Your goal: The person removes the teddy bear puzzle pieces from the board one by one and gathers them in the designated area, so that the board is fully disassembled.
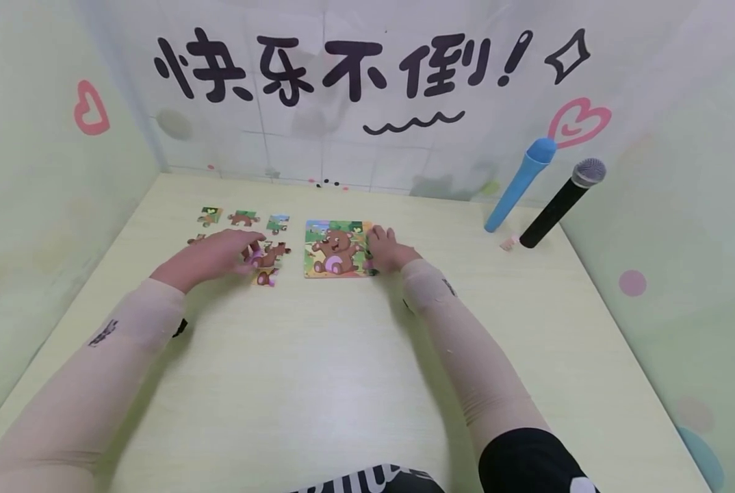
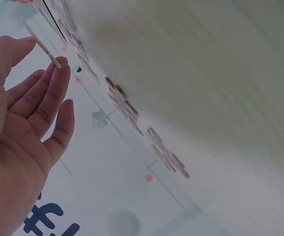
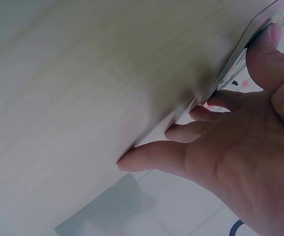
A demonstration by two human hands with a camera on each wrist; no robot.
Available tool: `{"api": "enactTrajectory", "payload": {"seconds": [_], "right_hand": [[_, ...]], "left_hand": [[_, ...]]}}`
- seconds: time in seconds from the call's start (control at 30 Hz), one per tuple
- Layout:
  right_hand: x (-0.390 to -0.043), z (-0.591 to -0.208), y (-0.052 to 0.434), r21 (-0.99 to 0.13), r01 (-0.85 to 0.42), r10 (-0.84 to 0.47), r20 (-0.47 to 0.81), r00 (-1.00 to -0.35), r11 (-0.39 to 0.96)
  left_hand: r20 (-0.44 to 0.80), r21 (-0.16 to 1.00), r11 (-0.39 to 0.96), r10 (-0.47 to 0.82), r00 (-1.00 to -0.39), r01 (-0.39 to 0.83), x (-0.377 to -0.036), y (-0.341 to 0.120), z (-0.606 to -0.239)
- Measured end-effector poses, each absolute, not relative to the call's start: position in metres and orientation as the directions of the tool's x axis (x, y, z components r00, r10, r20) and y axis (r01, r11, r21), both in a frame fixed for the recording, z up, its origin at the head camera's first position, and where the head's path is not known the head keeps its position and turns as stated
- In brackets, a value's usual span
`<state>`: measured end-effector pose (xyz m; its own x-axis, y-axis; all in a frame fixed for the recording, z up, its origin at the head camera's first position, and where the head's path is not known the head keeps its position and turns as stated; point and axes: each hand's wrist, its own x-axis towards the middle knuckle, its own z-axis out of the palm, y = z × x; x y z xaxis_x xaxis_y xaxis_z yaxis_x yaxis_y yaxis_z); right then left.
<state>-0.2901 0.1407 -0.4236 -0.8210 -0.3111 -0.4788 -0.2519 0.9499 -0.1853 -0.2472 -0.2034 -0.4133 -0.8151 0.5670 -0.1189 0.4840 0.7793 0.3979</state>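
Note:
My left hand (image 1: 220,257) pinches a thin jigsaw piece between thumb and fingertips. That jigsaw piece (image 2: 44,46) shows edge-on in the left wrist view, raised off the table. Loose jigsaw pieces (image 1: 243,218) with green and brown print lie around this hand, some partly hidden beneath it. To their right lies a square puzzle board (image 1: 337,253) with a brown bear picture. My right hand (image 1: 392,252) is at the board's right edge. In the right wrist view, its thumb (image 3: 265,51) lies along the board's edge and its extended fingers touch the tabletop.
A blue microphone (image 1: 518,188) and a black microphone (image 1: 561,205) lean at the back right, with a small pinkish object (image 1: 508,243) beside them. A printed white backdrop (image 1: 343,137) rises behind the pale wooden table (image 1: 306,383). Pale green side walls flank it.

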Motion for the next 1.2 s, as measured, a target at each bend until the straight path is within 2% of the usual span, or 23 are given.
{"api": "enactTrajectory", "payload": {"seconds": [0.3, 0.53, 0.7, 0.97, 1.2], "right_hand": [[-0.288, -0.423, 0.140, -0.190, -0.253, -0.314, -0.483, -0.817, 0.949], [-0.288, -0.424, 0.140, -0.195, -0.249, -0.314, -0.489, -0.814, 0.949], [-0.289, -0.423, 0.139, -0.178, -0.255, -0.310, -0.490, -0.815, 0.950], [-0.290, -0.423, 0.141, -0.167, -0.254, -0.304, -0.491, -0.816, 0.953], [-0.291, -0.424, 0.141, -0.184, -0.239, -0.300, -0.499, -0.813, 0.953]], "left_hand": [[-0.097, 0.379, 0.781, 0.567, -0.818, 0.497, -0.237, -0.224, -0.413], [-0.077, 0.284, 0.792, 0.580, -0.811, 0.540, -0.230, -0.240, -0.415], [-0.106, 0.247, 0.819, 0.553, -0.826, 0.517, -0.227, -0.247, -0.416], [-0.135, 0.232, 0.831, 0.543, -0.829, 0.506, -0.228, -0.249, -0.419], [-0.170, 0.270, 0.846, 0.512, -0.842, 0.460, -0.228, -0.249, -0.420]]}}
